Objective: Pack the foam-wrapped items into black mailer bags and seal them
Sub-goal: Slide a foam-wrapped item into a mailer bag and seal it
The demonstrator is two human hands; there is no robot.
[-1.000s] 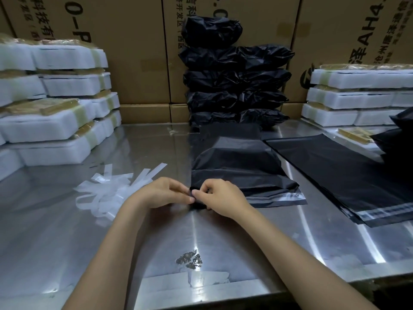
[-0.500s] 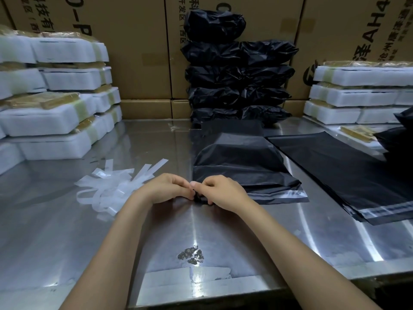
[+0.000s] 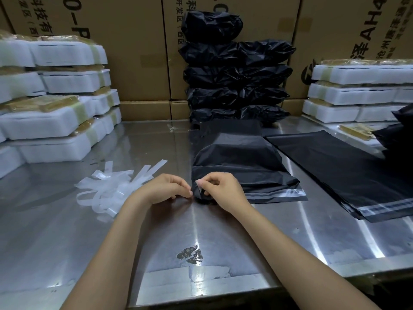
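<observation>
head view, down over table [image 3: 67, 231]

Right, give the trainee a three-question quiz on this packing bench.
1. True or false: the filled mailer bag is already sealed.
2. Where do the peeled liner strips lie? A) left of the hands B) on the flat bags C) on the sealed stack
3. What is the right hand pinching?

Key:
1. False; its adhesive strip is still exposed.
2. A.
3. The strip's liner end at the bag's near-left corner, which the left hand steadies.
</observation>
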